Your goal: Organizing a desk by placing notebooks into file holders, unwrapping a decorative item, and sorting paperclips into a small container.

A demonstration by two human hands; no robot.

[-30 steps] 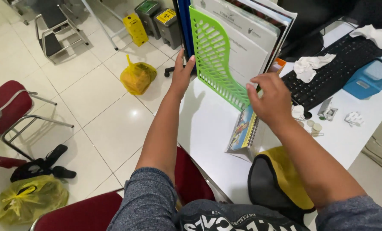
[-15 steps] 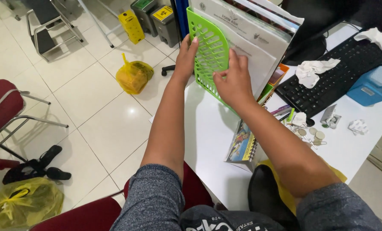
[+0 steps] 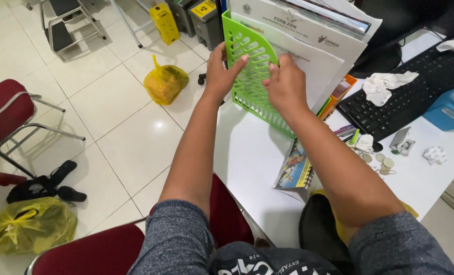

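Both hands grip the green file rack [image 3: 252, 76] on the desk [image 3: 247, 153]: left hand [image 3: 221, 74] clasps its near edge, right hand [image 3: 287, 84] just beside it, fingers closed over the latticed side.

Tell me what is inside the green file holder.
The green file holder, gripped by the left hand and right hand, holds upright white paper documents. Its perforated side and both hands cover their lower parts, so anything lower inside stays unseen.
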